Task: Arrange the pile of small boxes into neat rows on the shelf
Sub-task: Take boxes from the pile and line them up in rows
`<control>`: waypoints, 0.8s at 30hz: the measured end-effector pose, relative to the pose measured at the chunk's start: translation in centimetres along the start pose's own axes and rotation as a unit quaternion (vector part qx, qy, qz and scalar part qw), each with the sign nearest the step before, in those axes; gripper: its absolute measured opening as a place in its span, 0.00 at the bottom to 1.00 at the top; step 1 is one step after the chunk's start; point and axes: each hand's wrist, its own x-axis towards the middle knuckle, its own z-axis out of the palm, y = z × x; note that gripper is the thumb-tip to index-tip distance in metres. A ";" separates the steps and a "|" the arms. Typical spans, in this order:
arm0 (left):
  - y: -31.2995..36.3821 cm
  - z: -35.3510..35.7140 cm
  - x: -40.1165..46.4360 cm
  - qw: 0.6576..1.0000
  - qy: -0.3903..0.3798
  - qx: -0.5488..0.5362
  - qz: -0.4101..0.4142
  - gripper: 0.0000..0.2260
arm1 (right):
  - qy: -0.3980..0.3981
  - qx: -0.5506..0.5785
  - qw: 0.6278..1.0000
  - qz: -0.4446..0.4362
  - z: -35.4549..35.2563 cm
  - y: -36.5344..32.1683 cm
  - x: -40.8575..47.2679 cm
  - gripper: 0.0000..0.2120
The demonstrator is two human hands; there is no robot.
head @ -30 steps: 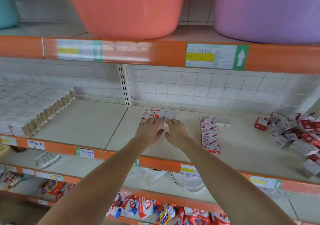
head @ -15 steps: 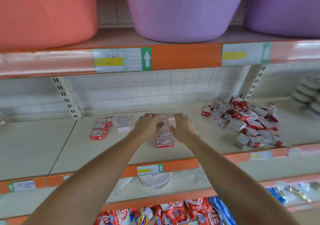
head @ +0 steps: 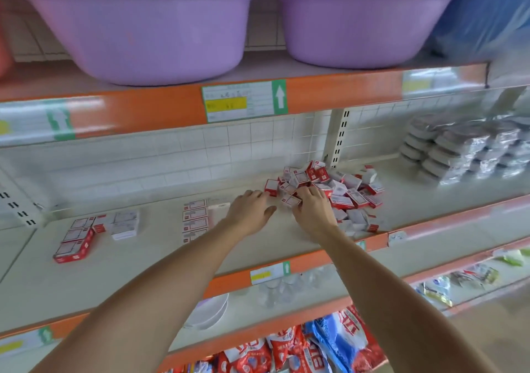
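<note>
Both hands have left the middle row [head: 195,220], which they were squaring up 0.5 s ago, and have travelled right to the pile of small red-and-white boxes [head: 332,190]. That pile lies jumbled on the shelf [head: 149,260], right of centre and toward the far wall. At its near-left edge the right hand [head: 314,209] has its fingers curled into the boxes, apparently gathering some, though blur hides exactly which it grips. Just left of it, the left hand [head: 251,210] hovers with fingers relaxed, holding nothing, near 1 stray upright box [head: 271,187]. 2 short rows already lie flat; the other [head: 77,239] is at far left. Taking only a few boxes at once, turned to the same face, would probably keep the next row straight. Grabbing too many risks spilling some over the near edge.
</note>
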 end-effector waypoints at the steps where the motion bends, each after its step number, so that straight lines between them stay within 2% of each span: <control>1: 0.8 0.1 0.5 1.000 0.000 -0.005 0.002 0.21 | 0.007 -0.002 1.000 0.002 -0.4 1.0 0.1 0.18; 10: 8.5 0.5 4.6 0.999 0.018 -0.032 0.030 0.16 | 0.017 -0.014 0.999 0.031 -2.8 9.3 0.8 0.20; 18: 15.9 1.0 8.8 0.997 0.029 -0.016 0.066 0.20 | 0.006 -0.020 0.997 0.073 -4.0 15.4 1.7 0.23; 24: 17.4 2.6 11.1 0.997 -0.005 0.037 0.066 0.21 | -0.039 0.024 0.993 0.111 -3.7 17.6 2.8 0.17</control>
